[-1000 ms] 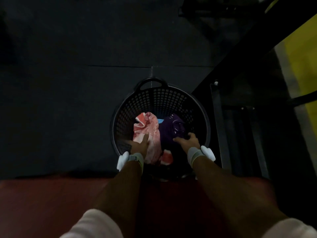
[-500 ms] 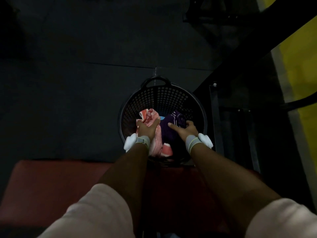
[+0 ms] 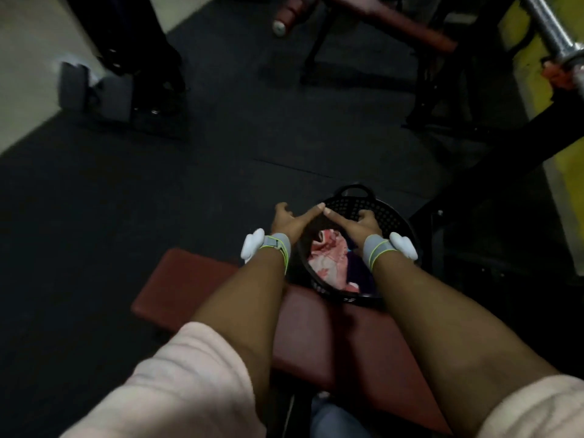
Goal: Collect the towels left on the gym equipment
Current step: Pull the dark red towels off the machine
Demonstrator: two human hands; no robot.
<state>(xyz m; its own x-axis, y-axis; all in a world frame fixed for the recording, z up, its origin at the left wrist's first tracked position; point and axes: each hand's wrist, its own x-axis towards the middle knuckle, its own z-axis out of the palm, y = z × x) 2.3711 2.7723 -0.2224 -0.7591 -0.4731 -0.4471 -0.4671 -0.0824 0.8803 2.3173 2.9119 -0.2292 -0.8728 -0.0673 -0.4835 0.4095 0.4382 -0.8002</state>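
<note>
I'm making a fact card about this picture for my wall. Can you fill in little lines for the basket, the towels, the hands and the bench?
basket: black, round, holed sides, on the dark floor just past the bench end
pink towel: crumpled inside the basket
purple towel: inside the basket, beside the pink one
left hand: above the basket's left rim, fingers loose, holds nothing
right hand: over the basket, holds nothing
thumbs: tips almost meet
bench: red padded, under the forearms
</note>
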